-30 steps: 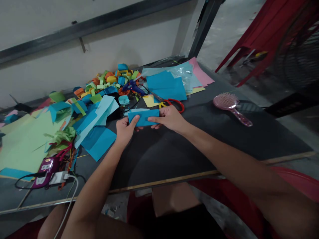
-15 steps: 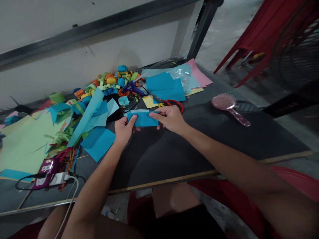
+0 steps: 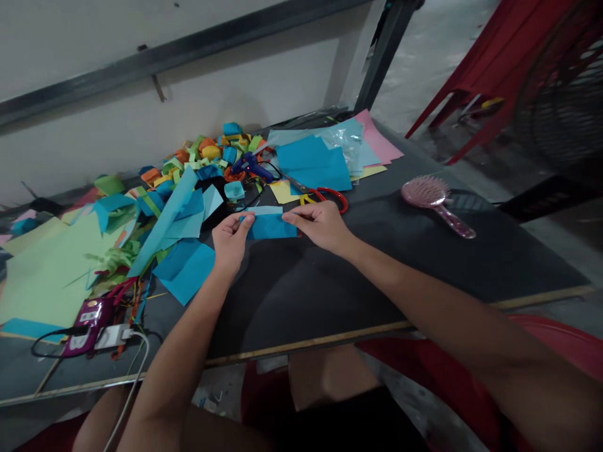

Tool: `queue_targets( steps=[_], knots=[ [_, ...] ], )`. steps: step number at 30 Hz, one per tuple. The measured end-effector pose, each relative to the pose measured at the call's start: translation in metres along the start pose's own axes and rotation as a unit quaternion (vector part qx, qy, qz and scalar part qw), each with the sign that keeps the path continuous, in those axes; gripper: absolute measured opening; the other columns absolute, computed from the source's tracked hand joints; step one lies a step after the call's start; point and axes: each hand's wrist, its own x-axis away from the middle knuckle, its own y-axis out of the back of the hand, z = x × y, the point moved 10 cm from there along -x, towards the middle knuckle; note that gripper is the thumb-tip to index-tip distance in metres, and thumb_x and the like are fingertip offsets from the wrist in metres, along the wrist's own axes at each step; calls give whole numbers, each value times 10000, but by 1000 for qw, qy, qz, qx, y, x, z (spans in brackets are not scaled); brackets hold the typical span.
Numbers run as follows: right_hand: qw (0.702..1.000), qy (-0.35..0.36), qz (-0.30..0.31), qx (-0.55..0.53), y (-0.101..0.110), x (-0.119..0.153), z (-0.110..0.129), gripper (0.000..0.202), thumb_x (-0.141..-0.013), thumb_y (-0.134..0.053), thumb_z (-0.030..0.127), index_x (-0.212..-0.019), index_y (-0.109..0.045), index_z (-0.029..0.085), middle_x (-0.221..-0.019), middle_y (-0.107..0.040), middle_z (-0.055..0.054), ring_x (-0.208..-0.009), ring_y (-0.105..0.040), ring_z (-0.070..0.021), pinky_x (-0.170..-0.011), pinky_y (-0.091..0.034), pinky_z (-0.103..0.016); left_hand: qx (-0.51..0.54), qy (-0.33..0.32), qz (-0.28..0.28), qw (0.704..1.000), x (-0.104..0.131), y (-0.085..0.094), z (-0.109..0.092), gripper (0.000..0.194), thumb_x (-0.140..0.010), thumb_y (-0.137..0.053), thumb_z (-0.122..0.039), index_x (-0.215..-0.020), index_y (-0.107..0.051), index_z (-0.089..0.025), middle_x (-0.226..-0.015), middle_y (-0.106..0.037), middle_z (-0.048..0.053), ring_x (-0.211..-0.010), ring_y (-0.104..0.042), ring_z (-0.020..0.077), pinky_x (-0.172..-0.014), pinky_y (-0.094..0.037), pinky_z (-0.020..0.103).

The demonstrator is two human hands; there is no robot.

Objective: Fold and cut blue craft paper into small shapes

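Observation:
A small piece of blue paper, with a paler strip along its far edge, is held between my two hands over the dark table. My left hand pinches its left end between thumb and fingers. At the other end, the thumb and fingers of my right hand grip the upper right corner. Just beyond my right hand lie scissors with red and yellow handles. A larger blue sheet rests on the table to the left of my left hand.
Folded coloured paper pieces are heaped along the wall, with a blue glue gun beside them. Blue sheets lie at the back. A pink hairbrush is on the right. A purple power strip with a white cable sits front left.
My left hand has shifted slightly left and up along the paper's end, and its lower fingers no longer show beneath. The right hand stays nearly in place, still gripping the paper.

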Motion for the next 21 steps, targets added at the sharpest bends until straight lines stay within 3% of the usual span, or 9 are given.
queue_targets(
  steps=[5, 8, 11, 13, 16, 21],
  knots=[
    [998, -16, -4, -53, 0, 0, 0, 537, -807, -603, 609, -504, -616, 167, -453, -573, -17, -433, -570, -139, -446, -419, -252, -62, 13, 13, 998, -2, 3, -1, 353, -794, -650, -512, -874, -730, -178, -581, -610, -15, -432, -484, 77, -379, -388, 185],
    [994, -49, 23, -96, -7, 1, -5, 530, -779, -602, 656, -588, -655, 164, -493, -604, -27, -446, -590, -146, -456, -450, -259, -107, -12, 36, 994, -2, 3, -9, 338, -824, -622, -499, -908, -722, -187, -568, -601, -19, -395, -514, 81, -371, -405, 192],
    [985, -69, 91, -132, -23, 2, -6, 576, -767, -553, 718, -654, -669, 165, -525, -581, -10, -461, -549, -124, -456, -427, -250, -116, -18, 74, 990, 1, -5, -10, 299, -820, -638, -464, -907, -722, -191, -600, -627, -18, -374, -516, 77, -368, -419, 197],
    [978, -70, 165, -104, -37, 6, -4, 564, -748, -598, 694, -548, -597, 167, -478, -487, 24, -433, -448, -84, -435, -362, -229, -120, -14, 109, 987, 5, -14, -8, 267, -815, -648, -435, -898, -725, -194, -598, -629, -24, -359, -504, 70, -357, -409, 194],
    [969, -87, 226, -59, -49, 12, -6, 579, -708, -694, 623, -425, -466, 172, -405, -350, 60, -396, -322, -48, -411, -299, -212, -119, 4, 138, 983, 9, -22, -2, 248, -801, -664, -406, -912, -727, -193, -609, -644, -27, -352, -493, 63, -348, -399, 192],
    [920, -208, 292, -157, -67, 26, -22, 463, -646, -741, 626, -648, -696, 165, -576, -649, -21, -486, -566, -114, -467, -468, -225, -66, 75, 119, 988, 5, -19, 11, 368, -729, -726, -439, -975, -710, -166, -612, -667, -16, -356, -478, 63, -347, -396, 200]
  ],
)
